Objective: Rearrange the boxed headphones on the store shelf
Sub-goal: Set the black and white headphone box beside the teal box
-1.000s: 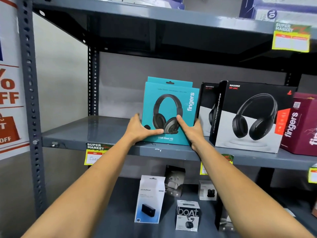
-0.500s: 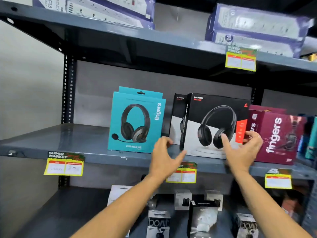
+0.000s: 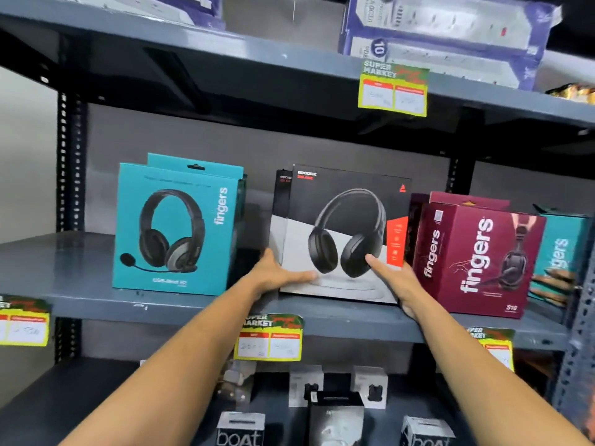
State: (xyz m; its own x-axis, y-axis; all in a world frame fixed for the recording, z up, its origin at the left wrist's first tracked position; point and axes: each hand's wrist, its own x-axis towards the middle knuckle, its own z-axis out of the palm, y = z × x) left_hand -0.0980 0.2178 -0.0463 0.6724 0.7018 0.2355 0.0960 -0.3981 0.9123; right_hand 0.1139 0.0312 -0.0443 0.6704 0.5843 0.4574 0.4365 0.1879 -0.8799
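Observation:
A black-and-white headphone box (image 3: 346,220) stands upright mid-shelf on the grey middle shelf (image 3: 80,291). My left hand (image 3: 277,273) grips its lower left corner, thumb across the front. My right hand (image 3: 394,280) holds its lower right edge, a finger on the front. A second black box (image 3: 280,204) stands right behind it, mostly hidden. A teal "fingers" headset box (image 3: 175,226) stands free to the left. A maroon "fingers" box (image 3: 476,255) stands close on the right.
Another teal box (image 3: 561,252) sits at the far right, partly hidden. Price tags (image 3: 269,338) hang on the shelf edge. Small earbud boxes (image 3: 240,428) fill the lower shelf. Purple packages (image 3: 444,37) lie on the upper shelf. An upright post (image 3: 69,162) rises at left.
My hands let go of the teal box, moved right, and closed on the two lower corners of the black-and-white box. The view also shifted right.

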